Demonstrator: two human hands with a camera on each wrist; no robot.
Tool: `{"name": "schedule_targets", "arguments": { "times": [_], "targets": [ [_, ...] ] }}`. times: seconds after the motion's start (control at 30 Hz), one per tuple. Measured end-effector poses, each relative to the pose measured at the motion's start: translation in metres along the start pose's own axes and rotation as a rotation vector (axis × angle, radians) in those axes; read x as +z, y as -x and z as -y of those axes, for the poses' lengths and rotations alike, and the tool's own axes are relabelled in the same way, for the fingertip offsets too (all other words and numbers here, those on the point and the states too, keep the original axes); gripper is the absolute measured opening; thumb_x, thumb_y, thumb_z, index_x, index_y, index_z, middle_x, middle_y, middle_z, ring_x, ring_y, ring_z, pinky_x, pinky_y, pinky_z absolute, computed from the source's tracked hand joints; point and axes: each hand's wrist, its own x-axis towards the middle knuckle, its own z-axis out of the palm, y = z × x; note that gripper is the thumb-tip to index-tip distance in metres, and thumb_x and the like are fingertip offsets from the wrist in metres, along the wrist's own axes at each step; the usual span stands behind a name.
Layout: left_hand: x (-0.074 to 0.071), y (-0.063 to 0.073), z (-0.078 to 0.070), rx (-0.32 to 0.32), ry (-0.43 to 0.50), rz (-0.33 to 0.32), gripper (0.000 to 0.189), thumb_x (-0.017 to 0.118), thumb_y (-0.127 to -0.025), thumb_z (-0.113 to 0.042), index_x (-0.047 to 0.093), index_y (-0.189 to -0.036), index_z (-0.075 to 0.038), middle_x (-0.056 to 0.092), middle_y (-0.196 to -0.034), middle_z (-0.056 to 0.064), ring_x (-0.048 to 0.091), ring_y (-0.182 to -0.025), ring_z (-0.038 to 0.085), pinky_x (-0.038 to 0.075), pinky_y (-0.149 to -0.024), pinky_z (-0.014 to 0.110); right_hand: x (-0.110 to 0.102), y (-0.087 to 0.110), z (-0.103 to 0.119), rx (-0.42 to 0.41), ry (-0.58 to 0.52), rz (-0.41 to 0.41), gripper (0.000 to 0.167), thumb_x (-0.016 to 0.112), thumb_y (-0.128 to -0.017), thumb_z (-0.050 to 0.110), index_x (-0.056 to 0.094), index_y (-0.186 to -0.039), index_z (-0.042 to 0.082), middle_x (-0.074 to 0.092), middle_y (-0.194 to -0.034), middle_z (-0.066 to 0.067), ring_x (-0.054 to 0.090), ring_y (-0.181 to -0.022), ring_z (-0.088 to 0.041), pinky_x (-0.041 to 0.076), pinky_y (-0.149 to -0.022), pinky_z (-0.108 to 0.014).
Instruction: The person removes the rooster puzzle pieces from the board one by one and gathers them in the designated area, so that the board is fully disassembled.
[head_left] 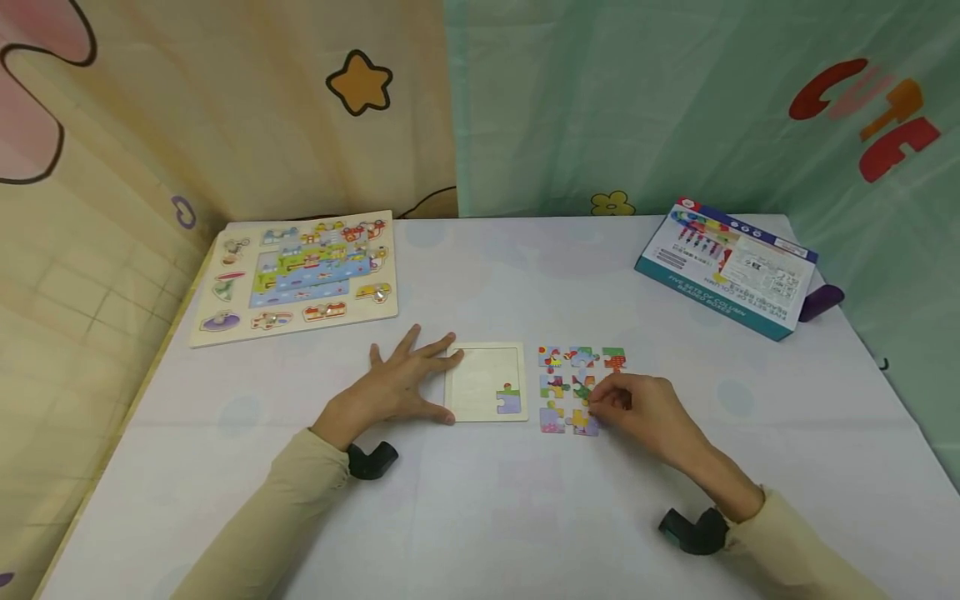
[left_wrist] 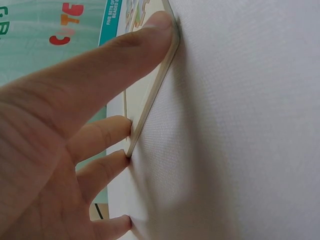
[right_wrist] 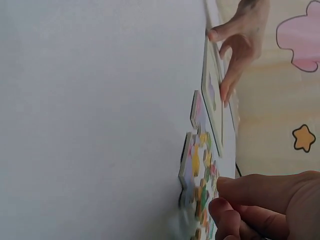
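Note:
A small wooden puzzle tray (head_left: 486, 367) lies on the table with one purple piece (head_left: 508, 403) in its lower right corner. My left hand (head_left: 401, 383) is spread at the tray's left side, the thumb and some fingertips touching its edge; the left wrist view shows the thumb (left_wrist: 160, 30) on the rim. Right of the tray, several colourful puzzle pieces (head_left: 552, 420) lie in rows. Over their right side is my right hand (head_left: 648, 412), fingers bent and fingertips close together at the pieces. Whether a piece is between those fingertips is hidden.
A wooden peg board (head_left: 322, 312) with vehicle pictures lies at the back left. At the back right is a beaded-boxes carton (head_left: 727, 271), with a dark purple object (head_left: 821, 302) beside it. Curtains hang behind the white table (head_left: 480, 517).

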Motion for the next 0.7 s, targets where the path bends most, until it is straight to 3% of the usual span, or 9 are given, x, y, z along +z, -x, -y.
{"name": "schedule_targets", "arguments": {
  "times": [0.27,0.47,0.7],
  "targets": [
    [0.001,0.002,0.001,-0.001,-0.006,0.006,0.095,0.086,-0.069,-0.049,0.043,-0.149,-0.023,0.021,-0.162,-0.004,-0.003,-0.149,0.041,-0.001,-0.098,0.083,0.022,-0.026,0.030,-0.106,-0.076,0.096,0.017,0.072,-0.084,0.005,0.074,-0.101,0.004,0.058,-0.074,0.005,0.052,-0.067,-0.012,0.045,-0.057,-0.023],
    [0.002,0.002,0.001,0.005,-0.016,-0.007,0.094,0.085,-0.069,-0.050,0.045,-0.149,-0.023,0.022,-0.162,-0.004,-0.001,-0.149,0.041,0.000,-0.098,0.083,0.042,-0.046,0.050,-0.161,-0.054,0.137,0.025,0.072,-0.085,0.004,0.073,-0.109,0.001,0.059,-0.077,0.005,0.052,-0.067,-0.009,0.045,-0.060,-0.023],
    [0.000,0.002,0.001,0.019,-0.012,-0.012,0.093,0.085,-0.069,-0.051,0.045,-0.149,-0.023,0.022,-0.162,-0.004,-0.002,-0.149,0.041,0.000,-0.097,0.084,0.051,-0.054,0.057,-0.170,-0.032,0.160,0.023,0.067,-0.087,-0.001,0.073,-0.109,-0.003,0.060,-0.081,0.000,0.052,-0.052,-0.006,0.047,-0.052,-0.023]
  ]
}}
